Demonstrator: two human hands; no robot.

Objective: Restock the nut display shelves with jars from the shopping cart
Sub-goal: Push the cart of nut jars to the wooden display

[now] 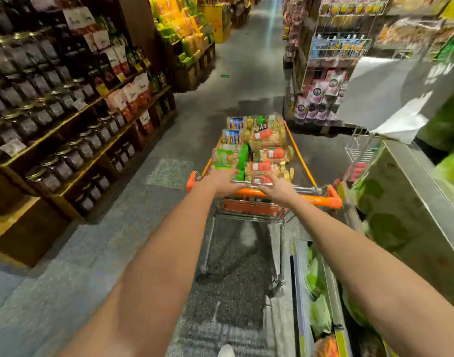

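An orange-handled shopping cart [321, 198] stands in the aisle straight ahead, piled with clear nut jars [265, 136] bearing red, green and blue labels. My left hand [222, 182] rests on the orange handle bar at its left part, fingers curled over it. My right hand [277, 189] grips the same bar near its middle. Both forearms stretch out toward the cart. Wooden display shelves [74, 117] on the left hold rows of dark jars with gold lids [63, 161].
A metal produce counter [411, 202] with green cabbages flanks the cart closely on the right. A wire rack [336, 60] of pouches stands further ahead on the right. Yellow-green packaged goods [184, 29] line the left far down the grey aisle floor.
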